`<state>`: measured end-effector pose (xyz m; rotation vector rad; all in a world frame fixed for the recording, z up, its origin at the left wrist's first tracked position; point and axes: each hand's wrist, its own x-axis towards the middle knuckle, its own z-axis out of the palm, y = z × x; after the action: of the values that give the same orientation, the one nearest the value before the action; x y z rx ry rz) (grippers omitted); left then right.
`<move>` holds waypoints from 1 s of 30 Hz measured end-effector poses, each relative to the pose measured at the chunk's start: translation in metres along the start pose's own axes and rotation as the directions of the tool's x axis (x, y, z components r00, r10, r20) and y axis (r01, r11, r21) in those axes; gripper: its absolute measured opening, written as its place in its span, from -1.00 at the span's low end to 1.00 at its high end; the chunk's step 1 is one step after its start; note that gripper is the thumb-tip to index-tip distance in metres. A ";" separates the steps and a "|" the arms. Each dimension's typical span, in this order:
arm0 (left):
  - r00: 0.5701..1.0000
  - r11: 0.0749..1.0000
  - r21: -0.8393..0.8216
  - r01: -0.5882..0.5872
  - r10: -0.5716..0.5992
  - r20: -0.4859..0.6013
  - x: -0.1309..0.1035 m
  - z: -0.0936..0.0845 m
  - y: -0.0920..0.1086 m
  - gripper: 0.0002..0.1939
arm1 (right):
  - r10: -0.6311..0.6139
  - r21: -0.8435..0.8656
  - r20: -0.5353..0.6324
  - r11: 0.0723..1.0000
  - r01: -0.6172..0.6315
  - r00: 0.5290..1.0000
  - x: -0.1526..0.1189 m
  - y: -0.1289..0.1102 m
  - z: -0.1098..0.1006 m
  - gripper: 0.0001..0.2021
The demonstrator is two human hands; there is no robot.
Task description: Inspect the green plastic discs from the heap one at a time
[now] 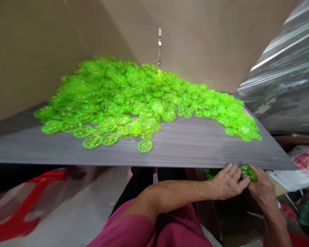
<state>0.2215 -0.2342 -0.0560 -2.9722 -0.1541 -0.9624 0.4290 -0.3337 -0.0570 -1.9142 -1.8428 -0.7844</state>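
Translucent bright-green plastic coins (141,99), round with raised rims and a moulded pattern, lie heaped on the grey wood-grain table (190,144). At the table's front right edge, my right hand (264,185) is closed around a small bunch of green plastic coins (248,173). My left hand (228,181) reaches across from the left, its fingers curled and the thumb touching or very near that bunch. Whatever its fingertips hold is hidden. Both hands are just off the edge, over a dark opening below. More green pieces (209,173) show beneath the edge beside my left wrist.
Cardboard-brown walls (195,37) stand behind and left of the heap. Clear plastic sheeting (285,79) hangs at the right. A white bag with red print (305,164) lies beyond the table's right corner. A red plastic stool (25,206) is on the floor at lower left.
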 end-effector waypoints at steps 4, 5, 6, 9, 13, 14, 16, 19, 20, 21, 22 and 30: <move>0.997 0.997 0.026 -0.070 0.071 -0.017 -0.018 -0.012 0.001 -0.60 | 0.031 0.049 -0.022 0.998 -0.029 0.999 -0.014 -0.002 -0.002 -0.67; 0.996 0.996 0.016 -0.084 0.084 -0.015 -0.025 -0.020 -0.002 -0.59 | 0.046 0.030 -0.033 0.999 -0.045 0.998 -0.012 -0.007 -0.002 -0.68; 0.993 0.993 0.005 -0.117 0.117 -0.004 -0.035 -0.029 -0.007 -0.58 | 0.066 0.005 -0.057 0.998 -0.066 0.996 -0.007 -0.014 -0.002 -0.68; 0.991 0.995 -0.010 -0.104 0.102 -0.087 -0.081 -0.069 -0.032 -0.58 | 0.099 0.009 -0.132 0.995 -0.098 0.986 0.027 -0.054 -0.001 -0.69; 0.945 0.987 0.021 0.160 -0.147 -0.291 -0.174 -0.138 -0.082 -0.61 | -0.159 0.267 -0.129 0.945 0.189 0.979 0.103 -0.154 0.008 -0.68; 0.913 0.960 0.077 0.268 -0.227 -0.338 -0.200 -0.156 -0.095 -0.56 | -0.252 0.344 -0.108 0.898 0.274 0.962 0.122 -0.184 0.012 -0.64; 0.826 0.825 0.214 0.523 -0.429 -0.365 -0.249 -0.191 -0.119 -0.42 | -0.435 0.431 -0.028 0.807 0.404 0.900 0.160 -0.244 0.022 -0.50; 0.608 0.507 0.355 0.786 -0.740 -0.288 -0.303 -0.228 -0.153 -0.16 | -0.624 0.484 0.105 0.712 0.508 0.774 0.209 -0.318 0.047 -0.19; 0.525 0.422 0.368 0.828 -0.815 -0.246 -0.313 -0.235 -0.164 -0.05 | -0.661 0.498 0.157 0.694 0.520 0.733 0.223 -0.337 0.058 -0.11; 0.456 0.364 0.377 0.852 -0.869 -0.192 -0.320 -0.239 -0.175 0.04 | -0.688 0.507 0.204 0.683 0.526 0.697 0.237 -0.352 0.069 -0.08; 0.413 0.335 0.388 0.859 -0.900 -0.136 -0.323 -0.241 -0.185 0.11 | -0.706 0.513 0.238 0.674 0.531 0.667 0.250 -0.363 0.080 -0.07; 0.423 0.436 0.413 0.799 -0.897 0.129 -0.270 -0.221 -0.235 0.15 | -0.626 0.431 0.397 0.773 0.466 0.672 0.317 -0.349 0.121 -0.13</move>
<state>-0.1477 -0.0342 -0.0390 -2.5946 -1.8213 -0.2961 0.0965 0.0167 0.0052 -1.4466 -2.7721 -0.0836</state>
